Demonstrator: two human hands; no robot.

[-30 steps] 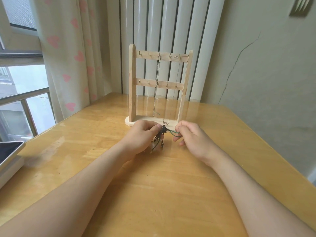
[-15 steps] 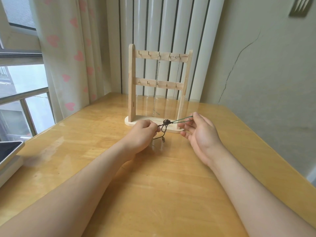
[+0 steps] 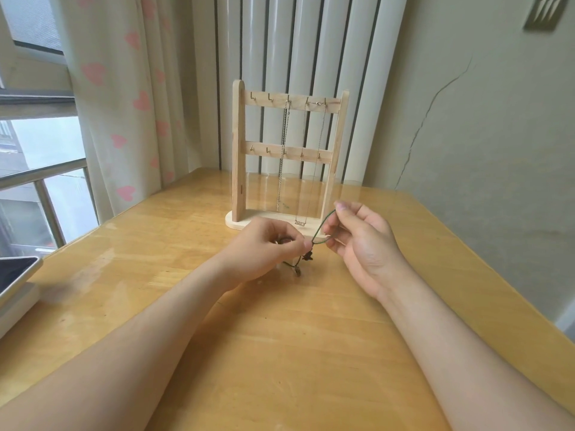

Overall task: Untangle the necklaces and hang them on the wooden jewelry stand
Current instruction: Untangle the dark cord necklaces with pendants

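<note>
A wooden jewelry stand (image 3: 238,157) with two hook rails stands at the back of the table. Two thin chain necklaces (image 3: 283,157) hang from its top rail, one with a small pendant near the base. In front of the stand my left hand (image 3: 264,247) grips a dark tangled cord necklace (image 3: 303,259), whose knot and loose ends dangle just below my fingers. My right hand (image 3: 357,241) pinches the green cord (image 3: 323,227) between thumb and fingertips and holds it up and to the right, so the cord runs taut between both hands.
The wooden table (image 3: 280,353) spreads wide in front of me. A tablet on a white box (image 3: 15,284) lies at the left edge. A curtain with pink hearts (image 3: 124,104) and a window are at the left, a wall at the right.
My right hand has drawn the green cord out to the right and lifted it higher. The knot has dropped from between the hands to just under my left fingers.
</note>
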